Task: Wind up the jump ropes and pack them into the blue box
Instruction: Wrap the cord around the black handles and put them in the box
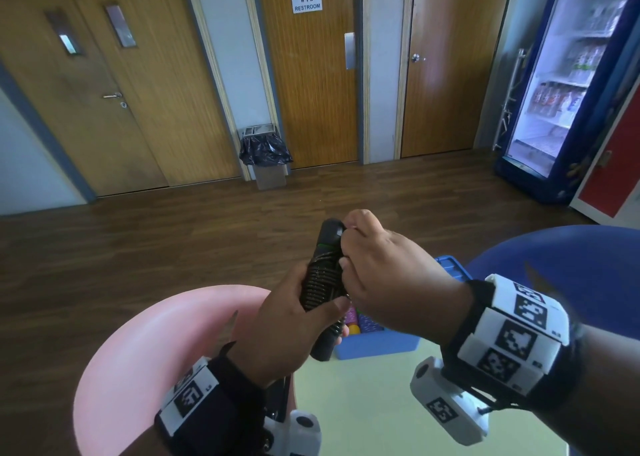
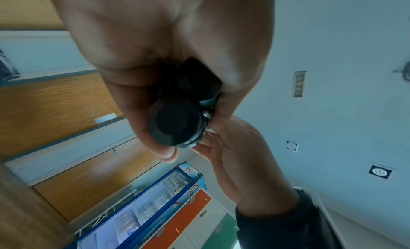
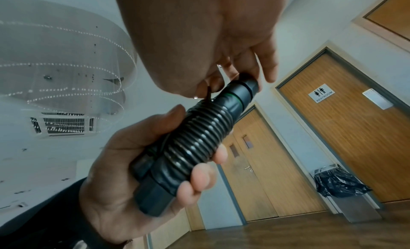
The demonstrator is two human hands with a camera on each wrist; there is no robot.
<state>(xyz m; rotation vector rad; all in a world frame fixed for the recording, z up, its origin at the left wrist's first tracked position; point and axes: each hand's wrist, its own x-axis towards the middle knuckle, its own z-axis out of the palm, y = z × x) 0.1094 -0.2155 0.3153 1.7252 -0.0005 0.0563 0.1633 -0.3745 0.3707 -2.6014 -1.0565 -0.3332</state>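
Note:
A black jump rope (image 1: 320, 282) has its cord wound in tight coils round its two handles (image 3: 195, 145). My left hand (image 1: 298, 320) grips the bundle round its middle, held upright in the air above the table. My right hand (image 1: 381, 272) pinches the cord end at the top of the handles (image 3: 241, 88). The handles' butt ends (image 2: 177, 121) fill the left wrist view. The blue box (image 1: 377, 345) stands on the table just below and behind my hands, with coloured things inside; my right arm hides most of it.
A pink chair (image 1: 145, 355) is at the lower left and a blue chair (image 1: 568, 258) at the right. The pale green table (image 1: 363, 407) lies beneath my wrists. Across the wooden floor stand a bin (image 1: 265, 158), doors and a drinks fridge (image 1: 561, 85).

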